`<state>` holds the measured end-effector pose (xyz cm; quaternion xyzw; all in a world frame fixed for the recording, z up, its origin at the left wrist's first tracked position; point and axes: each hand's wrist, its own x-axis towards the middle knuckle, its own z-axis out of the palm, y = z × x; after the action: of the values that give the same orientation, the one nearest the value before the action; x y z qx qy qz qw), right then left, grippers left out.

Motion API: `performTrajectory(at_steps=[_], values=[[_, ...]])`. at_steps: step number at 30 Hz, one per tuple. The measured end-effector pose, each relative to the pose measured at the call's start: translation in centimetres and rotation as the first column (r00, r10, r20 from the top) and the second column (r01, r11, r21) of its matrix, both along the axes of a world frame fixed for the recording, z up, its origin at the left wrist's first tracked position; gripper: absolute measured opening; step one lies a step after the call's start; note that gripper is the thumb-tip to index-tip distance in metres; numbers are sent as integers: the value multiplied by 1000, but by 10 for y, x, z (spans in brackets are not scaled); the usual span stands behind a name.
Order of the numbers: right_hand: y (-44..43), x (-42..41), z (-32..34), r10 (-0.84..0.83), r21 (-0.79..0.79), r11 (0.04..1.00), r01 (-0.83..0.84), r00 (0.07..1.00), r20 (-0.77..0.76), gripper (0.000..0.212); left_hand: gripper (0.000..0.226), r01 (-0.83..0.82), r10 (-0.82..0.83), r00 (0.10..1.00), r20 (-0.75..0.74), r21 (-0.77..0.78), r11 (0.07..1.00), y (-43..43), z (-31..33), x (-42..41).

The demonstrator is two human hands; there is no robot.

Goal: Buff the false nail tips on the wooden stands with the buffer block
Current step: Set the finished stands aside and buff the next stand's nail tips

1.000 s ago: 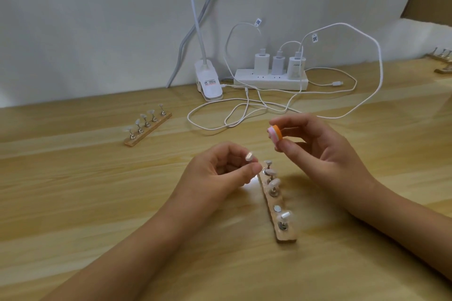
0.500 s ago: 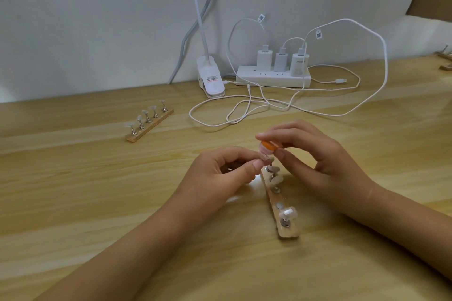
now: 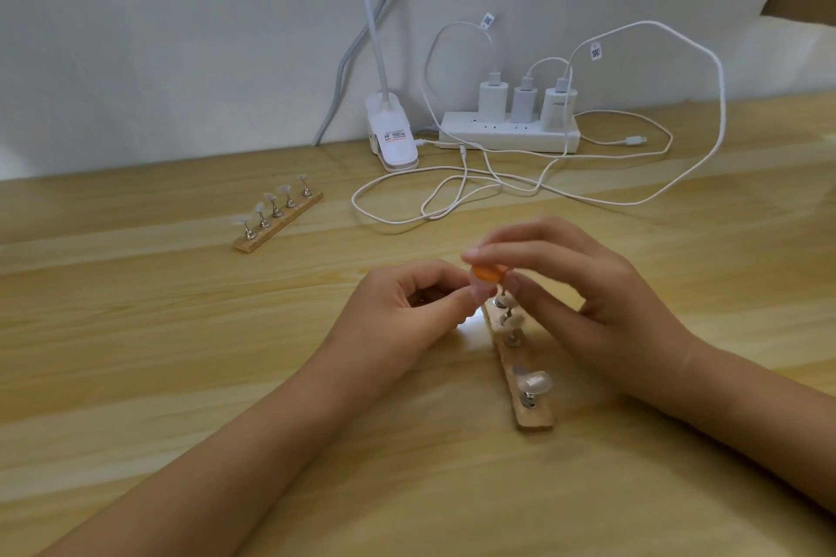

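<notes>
A wooden stand (image 3: 520,380) with metal pegs and false nail tips lies in front of me, running away from me. My right hand (image 3: 574,289) pinches a small orange buffer block (image 3: 488,274) above the stand's far end. My left hand (image 3: 407,308) is closed, thumb and forefinger pinched on a nail tip on its peg right under the buffer; the tip itself is mostly hidden. One clear nail tip (image 3: 536,381) sits on the nearest peg. A second wooden stand (image 3: 278,217) with several tips lies at the far left.
At the back stand a white power strip (image 3: 506,136) with three chargers and a white clip lamp base (image 3: 391,140). White cables (image 3: 452,194) loop over the wooden table (image 3: 181,375) behind my hands. A grey wall closes the back.
My right hand has lowered the orange buffer from in the air down onto the tip pinched by my left hand. The left hand has stayed near the stand's far end.
</notes>
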<state>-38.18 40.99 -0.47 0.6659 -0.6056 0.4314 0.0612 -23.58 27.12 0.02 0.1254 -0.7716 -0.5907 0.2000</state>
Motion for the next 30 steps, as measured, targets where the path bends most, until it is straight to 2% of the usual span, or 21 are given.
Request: performTrajectory(at_steps=[3, 7, 11, 14, 18, 22, 27, 30], values=[[0, -5, 1, -40, 15, 999, 40, 998, 56, 35, 8, -1, 1, 1000, 5, 5, 1000, -1, -1, 0], [0, 0, -2, 17, -16, 1000, -18, 999, -47, 36, 23, -1, 1, 1000, -11, -3, 1000, 0, 0, 0], [-1, -5, 0, -23, -14, 1000, 24, 999, 46, 34, 7, 5, -5, 1000, -3, -9, 1000, 0, 0, 0], [-1, 0, -1, 14, -5, 1000, -14, 1000, 15, 34, 10, 1, -1, 1000, -9, -23, 1000, 0, -1, 0], [-2, -6, 0, -41, 33, 999, 37, 993, 114, 33, 7, 2, -2, 1000, -7, -12, 1000, 0, -1, 0], [-1, -3, -2, -41, 9, 999, 41, 994, 105, 33, 7, 12, -12, 1000, -14, -7, 1000, 2, 0, 1], [-2, -6, 3, -65, -24, 997, 75, 956, 284, 26, 9, 2, -1, 1000, -25, 35, 999, -1, -1, 0], [-1, 1, 3, -18, -35, 999, 26, 976, 217, 27, 11, 5, -4, 1000, -28, 36, 999, -1, -3, -1]])
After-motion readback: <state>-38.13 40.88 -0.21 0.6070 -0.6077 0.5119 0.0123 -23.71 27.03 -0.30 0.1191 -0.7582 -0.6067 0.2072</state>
